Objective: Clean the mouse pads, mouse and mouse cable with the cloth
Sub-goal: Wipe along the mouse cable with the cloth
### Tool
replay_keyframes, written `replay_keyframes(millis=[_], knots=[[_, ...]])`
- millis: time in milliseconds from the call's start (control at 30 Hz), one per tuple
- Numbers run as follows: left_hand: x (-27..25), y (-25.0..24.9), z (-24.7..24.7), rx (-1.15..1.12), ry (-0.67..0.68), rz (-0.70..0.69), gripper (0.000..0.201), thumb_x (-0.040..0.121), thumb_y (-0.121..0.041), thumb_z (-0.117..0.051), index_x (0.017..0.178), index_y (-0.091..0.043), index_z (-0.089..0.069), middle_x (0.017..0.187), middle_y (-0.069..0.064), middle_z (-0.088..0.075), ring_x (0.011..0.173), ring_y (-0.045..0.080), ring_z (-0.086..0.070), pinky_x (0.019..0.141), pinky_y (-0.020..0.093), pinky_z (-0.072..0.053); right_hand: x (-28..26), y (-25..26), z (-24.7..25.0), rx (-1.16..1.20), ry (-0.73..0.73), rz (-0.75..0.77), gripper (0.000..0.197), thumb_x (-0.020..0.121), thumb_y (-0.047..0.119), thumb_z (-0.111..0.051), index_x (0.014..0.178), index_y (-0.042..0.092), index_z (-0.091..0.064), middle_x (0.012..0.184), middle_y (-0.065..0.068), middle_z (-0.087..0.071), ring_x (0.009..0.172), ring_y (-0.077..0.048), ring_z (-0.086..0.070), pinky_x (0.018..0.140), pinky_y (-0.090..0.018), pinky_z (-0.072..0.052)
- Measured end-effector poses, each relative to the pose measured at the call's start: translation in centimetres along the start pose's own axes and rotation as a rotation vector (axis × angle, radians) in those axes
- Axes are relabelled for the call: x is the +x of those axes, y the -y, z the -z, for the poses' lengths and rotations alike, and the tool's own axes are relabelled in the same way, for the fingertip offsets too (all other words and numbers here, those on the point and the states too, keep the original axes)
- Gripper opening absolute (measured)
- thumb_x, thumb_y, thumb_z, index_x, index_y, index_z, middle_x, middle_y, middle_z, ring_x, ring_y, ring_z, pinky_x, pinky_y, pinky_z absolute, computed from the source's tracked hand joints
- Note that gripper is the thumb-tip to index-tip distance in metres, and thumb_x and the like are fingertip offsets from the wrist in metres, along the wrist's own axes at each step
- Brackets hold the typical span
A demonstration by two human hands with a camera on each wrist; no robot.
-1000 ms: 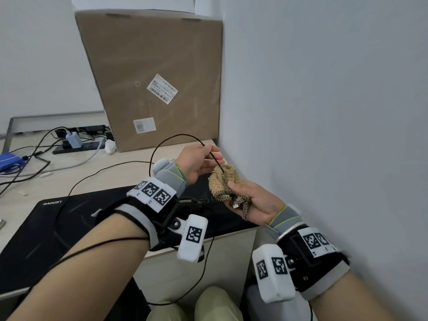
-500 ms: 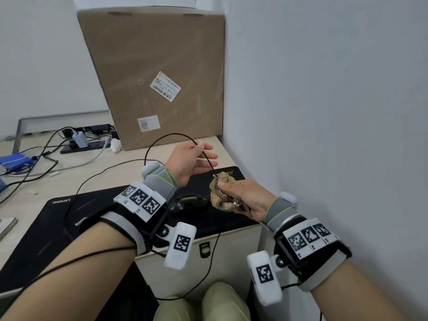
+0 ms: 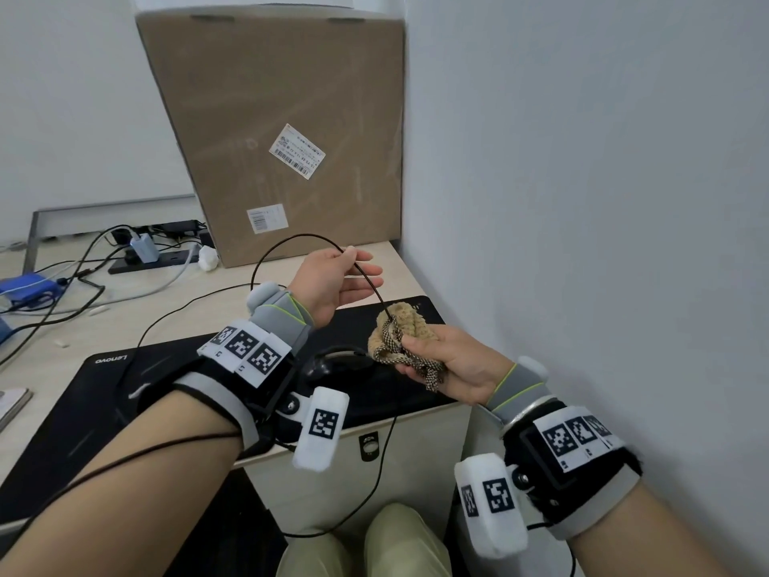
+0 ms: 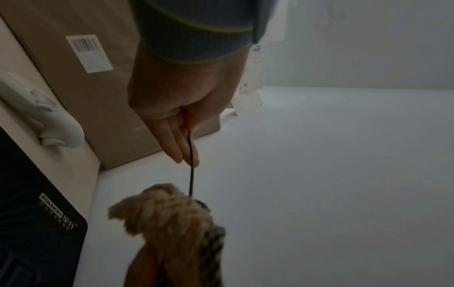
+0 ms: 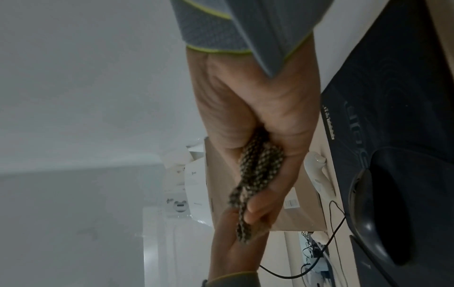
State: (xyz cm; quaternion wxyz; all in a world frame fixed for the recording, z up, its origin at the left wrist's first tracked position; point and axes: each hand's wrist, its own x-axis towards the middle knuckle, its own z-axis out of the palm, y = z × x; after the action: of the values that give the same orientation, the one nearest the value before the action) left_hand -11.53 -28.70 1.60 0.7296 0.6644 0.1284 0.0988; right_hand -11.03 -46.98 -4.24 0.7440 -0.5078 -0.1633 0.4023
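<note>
Head view: left hand (image 3: 333, 281) raised over desk (image 3: 174, 322), thumb and forefinger pinching mouse cable (image 3: 291, 243), other fingers straight, together. Cable runs down into cloth (image 3: 401, 335), bunched in right hand (image 3: 449, 360), fingers curled round it. Mouse (image 3: 333, 362) sits on black mouse pad (image 3: 95, 393), partly hidden behind left wrist. Cardboard box (image 3: 270, 131) behind.

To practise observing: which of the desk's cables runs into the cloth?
The thin black cable the left hand pinches, raised to the cloth; other cables lie flat on the desk.
</note>
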Motion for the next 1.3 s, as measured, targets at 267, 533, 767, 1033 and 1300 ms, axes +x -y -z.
replay_keyframes(millis=[267,533,767,1033,1300], knots=[[-1.4,0.7,-0.4,-0.107,0.109,0.052,0.024,0.102,-0.025,-0.037,0.105,-0.009,-0.054,0.095,0.010,-0.068,0.087,0.018,-0.067,0.071,0.024,-0.059,1.7,-1.2,0.0,-0.167,-0.314,0.128,0.015,0.092,0.020,-0.059,0.080,0.012,-0.065,0.060,0.004,-0.066,0.040,-0.002,-0.051,0.036,-0.013,-0.036],[-2.1,2.4,-0.7,0.126,0.184,0.133,0.020,0.100,-0.012,-0.043,0.091,-0.010,-0.061,0.087,0.005,-0.066,0.078,0.013,-0.064,0.074,0.022,-0.055,2.9,-1.5,0.0,-0.186,-0.537,0.297,0.016,0.083,0.031,-0.069,0.090,0.016,-0.070,0.081,-0.005,-0.072,0.066,-0.018,-0.063,0.049,-0.023,-0.045],[-1.8,1.9,-0.6,0.056,0.016,0.084,0.026,0.103,-0.018,-0.035,0.090,-0.011,-0.057,0.090,0.013,-0.067,0.081,0.021,-0.067,0.079,0.030,-0.054,2.9,-0.3,0.6,-0.469,-0.893,0.554,0.016,0.090,0.032,-0.058,0.087,0.019,-0.066,0.085,0.000,-0.069,0.084,-0.021,-0.065,0.082,-0.037,-0.053],[-2.1,1.8,-1.1,0.024,0.031,0.054,0.026,0.100,-0.010,-0.037,0.085,-0.009,-0.058,0.071,0.007,-0.066,0.058,0.013,-0.065,0.052,0.022,-0.056,2.5,0.1,-2.4,-1.106,-0.555,0.844,0.035,0.081,0.006,-0.050,0.111,0.010,-0.067,0.105,-0.003,-0.068,0.097,-0.019,-0.061,0.087,-0.017,-0.044],[-2.0,1.7,0.6,-0.019,-0.009,0.065,0.021,0.097,-0.003,-0.041,0.093,-0.001,-0.062,0.085,0.011,-0.063,0.075,0.021,-0.060,0.064,0.028,-0.051,3.3,-1.8,-2.2,-1.613,-0.366,0.864,0.060,0.073,0.007,-0.031,0.126,0.003,-0.059,0.134,-0.015,-0.057,0.125,-0.035,-0.052,0.103,-0.037,-0.041]])
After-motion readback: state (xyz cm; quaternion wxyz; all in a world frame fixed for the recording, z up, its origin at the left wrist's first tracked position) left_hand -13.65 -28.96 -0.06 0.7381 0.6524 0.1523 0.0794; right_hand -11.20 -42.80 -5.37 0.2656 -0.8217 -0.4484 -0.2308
